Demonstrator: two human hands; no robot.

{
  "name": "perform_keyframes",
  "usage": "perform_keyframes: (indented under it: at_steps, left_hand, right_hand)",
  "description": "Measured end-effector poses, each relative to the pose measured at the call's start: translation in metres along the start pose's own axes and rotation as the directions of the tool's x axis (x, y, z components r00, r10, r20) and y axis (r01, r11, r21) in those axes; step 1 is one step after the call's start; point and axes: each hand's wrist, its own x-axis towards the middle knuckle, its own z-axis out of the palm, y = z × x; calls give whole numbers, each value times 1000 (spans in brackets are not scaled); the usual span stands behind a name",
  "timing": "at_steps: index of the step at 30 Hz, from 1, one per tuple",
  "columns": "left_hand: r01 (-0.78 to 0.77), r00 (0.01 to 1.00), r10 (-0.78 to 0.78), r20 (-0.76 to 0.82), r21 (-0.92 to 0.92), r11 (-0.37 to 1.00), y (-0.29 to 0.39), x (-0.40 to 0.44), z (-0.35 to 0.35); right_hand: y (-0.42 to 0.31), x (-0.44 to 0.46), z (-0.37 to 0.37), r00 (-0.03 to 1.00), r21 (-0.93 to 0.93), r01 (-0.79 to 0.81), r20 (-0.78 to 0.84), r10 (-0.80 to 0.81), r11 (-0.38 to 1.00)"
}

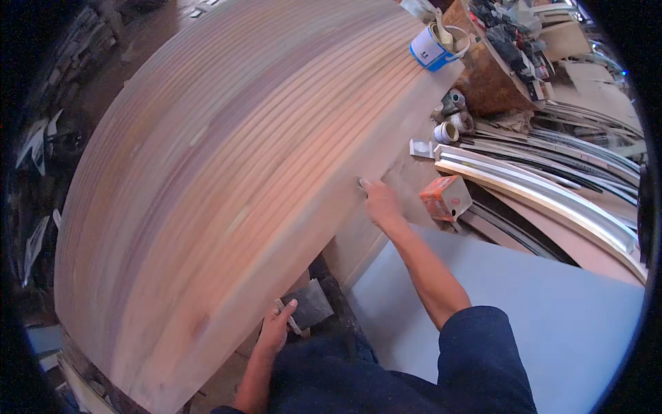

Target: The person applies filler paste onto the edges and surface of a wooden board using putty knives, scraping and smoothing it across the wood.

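A large striped wooden panel (227, 159) with a rounded outline and a pale, smooth front edge spans the left and middle. My left hand (276, 326), at the lower middle, grips a dark flat plate (310, 306) with a pale edge, thumb on top, just beside the panel's near edge. My right hand (380, 203) is at the panel's pale edge, right of centre, its fingers closed. Something small and dark shows at its fingertips, too small to name. A blue and white bucket (433, 50) with tools in it stands on the panel's far right end.
An orange and white box (445, 199) lies right of my right hand. Below it is a pale blue-grey board (496, 303). Long curved strips (545, 200) stack at the right. An open round can (446, 132) and a rusty bin (489, 76) stand farther back.
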Motion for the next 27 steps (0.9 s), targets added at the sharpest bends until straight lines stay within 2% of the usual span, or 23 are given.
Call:
perform_keyframes:
  at_steps: [3, 5, 7, 9, 11, 12, 14, 15, 17, 19, 20, 21, 22, 23, 25, 26, 27]
  left_hand:
    - [-3, 1000, 3, -16, -4, 1000, -14, -25, -41]
    - [12, 999, -13, -39, -8, 1000, -24, -37, -64]
    - [-112, 993, 114, -40, 49, 992, -34, -59, -83]
    - [-139, 989, 140, -43, 21, 990, -45, -73, -97]
    - [-80, 996, 76, -40, -94, 992, -55, -77, -107]
    - [-51, 998, 49, -28, -85, 995, -61, -83, -112]
    - [-21, 1000, 20, -6, -73, 997, -68, -89, -120]
    - [-68, 997, 67, -24, -68, 995, -69, -91, -123]
    - [-155, 986, 151, -68, -69, 985, -77, -97, -128]
    - [-144, 981, 132, -143, -77, 987, -67, -110, -129]
    - [-135, 976, 118, -184, -82, 987, -63, -117, -130]
    - [-148, 968, 127, -214, -85, 985, -63, -119, -131]
    - [-161, 959, 134, -250, -91, 983, -67, -120, -134]
    - [-177, 945, 141, -296, -101, 979, -73, -117, -138]
    - [-91, 955, 77, -285, -36, 995, -89, -114, -152]
    - [-42, 960, 42, -277, 5, 999, -95, -114, -157]
    - [-42, 952, 30, -304, -34, 999, -105, -112, -159]
  right_hand:
    - [-41, -35, 14, 999, -134, 22, 52, -15, 991]
    - [-65, -58, 23, 998, -91, 64, -20, -66, 994]
    - [-94, -84, 34, 994, -46, 85, -59, -88, 995]
    - [-125, -107, 43, 995, -3, 77, -61, -77, 997]
    - [-169, -137, 42, 999, -21, 42, 35, -41, 999]
    - [-183, -157, 39, 996, -33, 20, 85, -18, 999]
    - [-183, -186, 55, 981, 135, 158, 94, -171, 978]
    - [-179, -187, 60, 963, 209, 236, 83, -258, 949]
    - [-139, -174, 57, 977, 300, 186, 49, -210, 936]
    - [-61, -108, 46, 991, 285, 131, -65, -117, 949]
    - [-50, -87, 6, 991, 346, 78, -128, -35, 935]
    - [-58, -62, -49, 975, -44, -141, 170, 146, 989]
    - [-20, -37, -40, 992, 113, -71, -95, 82, 991]
    - [32, 4, -24, 980, 119, -8, -195, 31, 993]
    - [101, 72, -4, 979, -131, -137, -171, 114, 982]
    - [96, 78, -13, 986, -102, -112, -132, 98, 988]
    - [88, 78, -20, 991, -72, -99, -97, 92, 992]
